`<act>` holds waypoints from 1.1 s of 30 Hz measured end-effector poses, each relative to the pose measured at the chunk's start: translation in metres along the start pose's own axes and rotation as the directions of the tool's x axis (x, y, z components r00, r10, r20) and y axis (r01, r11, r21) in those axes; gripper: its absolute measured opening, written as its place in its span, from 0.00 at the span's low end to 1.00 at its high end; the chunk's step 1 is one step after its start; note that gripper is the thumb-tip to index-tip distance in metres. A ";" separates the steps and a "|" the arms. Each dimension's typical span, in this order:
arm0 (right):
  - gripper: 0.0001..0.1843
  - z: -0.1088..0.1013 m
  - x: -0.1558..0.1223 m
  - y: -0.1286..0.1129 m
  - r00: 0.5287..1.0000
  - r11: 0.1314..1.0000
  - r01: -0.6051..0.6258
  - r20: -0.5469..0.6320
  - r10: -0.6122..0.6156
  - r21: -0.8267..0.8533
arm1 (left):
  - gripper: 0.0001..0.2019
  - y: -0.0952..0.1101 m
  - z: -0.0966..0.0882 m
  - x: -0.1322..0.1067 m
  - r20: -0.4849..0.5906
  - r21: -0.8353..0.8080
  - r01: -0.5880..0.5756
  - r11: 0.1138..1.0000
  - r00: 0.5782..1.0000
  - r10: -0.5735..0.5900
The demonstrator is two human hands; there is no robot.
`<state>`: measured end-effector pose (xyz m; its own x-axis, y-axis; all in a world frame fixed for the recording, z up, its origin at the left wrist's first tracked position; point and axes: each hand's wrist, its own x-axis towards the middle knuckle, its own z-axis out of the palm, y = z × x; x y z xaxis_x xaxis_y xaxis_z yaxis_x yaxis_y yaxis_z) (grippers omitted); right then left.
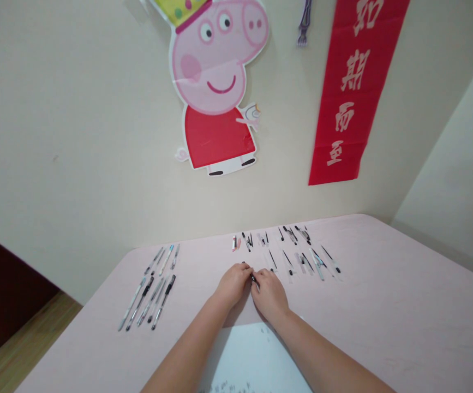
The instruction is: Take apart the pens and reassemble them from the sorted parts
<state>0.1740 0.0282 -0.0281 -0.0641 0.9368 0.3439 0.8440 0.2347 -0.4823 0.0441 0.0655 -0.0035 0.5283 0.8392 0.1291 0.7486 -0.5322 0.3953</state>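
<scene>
Both of my hands meet at the middle of the pink table (pixel 334 338). Between them is a dark pen (pixel 254 278), mostly hidden by the fingers. My left hand (pixel 236 281) is closed on its upper end, and my right hand (pixel 269 295) pinches it from the other side. Beyond my right hand lie pen parts in small groups, such as a dark refill (pixel 287 257) and a pale blue barrel (pixel 317 265). To the left, whole pens rest in two slanted rows, among them a black-capped pen (pixel 165 300).
White paper (pixel 256 355) with handwriting lies under my forearms. A small red-and-white piece (pixel 234 243) sits near the table's back edge. The wall behind carries a cartoon pig cutout (pixel 220 134) and a red banner (pixel 342 98). A purple strap (pixel 304 24) hangs there too.
</scene>
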 end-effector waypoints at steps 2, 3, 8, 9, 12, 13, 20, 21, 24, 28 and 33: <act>0.15 0.000 0.000 0.000 1.000 1.000 -0.015 -0.004 0.015 -0.014 | 0.15 -0.001 0.002 0.005 -0.006 0.004 -0.037 0.999 0.999 0.037; 0.15 0.000 0.000 0.000 1.000 1.000 -0.022 -0.003 0.022 -0.023 | 0.15 -0.001 0.003 0.007 -0.013 0.005 -0.056 0.998 0.998 0.056; 0.15 -0.004 0.000 -0.003 0.999 0.998 -0.038 0.004 0.039 -0.054 | 0.14 -0.003 0.006 0.012 -0.031 -0.002 -0.113 0.994 0.993 0.113; 0.14 -0.004 0.000 -0.004 0.999 0.997 -0.039 0.005 0.039 -0.060 | 0.14 -0.003 0.006 0.011 -0.036 -0.004 -0.119 0.993 0.992 0.119; 0.15 -0.004 0.000 -0.004 0.999 0.997 -0.036 0.002 0.037 -0.066 | 0.15 -0.005 0.007 0.010 -0.055 -0.012 -0.125 0.992 0.991 0.124; 0.15 -0.004 0.000 -0.003 0.999 0.997 -0.036 -0.002 0.036 -0.062 | 0.16 -0.006 0.008 0.009 -0.063 -0.015 -0.123 0.992 0.991 0.122; 0.20 -0.003 0.003 0.001 0.998 1.000 -0.025 -0.053 0.025 -0.016 | 0.19 -0.011 0.015 0.005 -0.121 -0.019 -0.060 0.998 0.991 0.057; 0.20 -0.003 0.003 0.002 0.998 1.000 -0.018 -0.063 0.018 -0.008 | 0.20 -0.011 0.016 0.005 -0.132 -0.017 -0.043 0.999 0.990 0.040; 0.23 -0.004 0.003 0.002 0.996 1.000 0.010 -0.087 -0.008 0.028 | 0.20 -0.007 0.018 0.002 -0.163 -0.010 0.015 1.000 0.987 -0.017; 0.24 -0.005 0.003 0.001 0.996 0.999 0.009 -0.094 -0.004 0.053 | 0.20 -0.002 0.022 0.000 -0.161 -0.004 0.053 0.999 0.986 -0.053; 0.23 -0.006 0.004 0.000 0.996 0.999 -0.011 -0.084 0.014 0.036 | 0.20 0.001 0.022 0.001 -0.151 0.007 0.063 0.998 0.987 -0.061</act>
<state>0.1771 0.0302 -0.0220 -0.0069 0.9149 0.4036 0.8247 0.2335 -0.5152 0.0545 0.0636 -0.0229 0.4154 0.8774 0.2403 0.7831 -0.4793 0.3963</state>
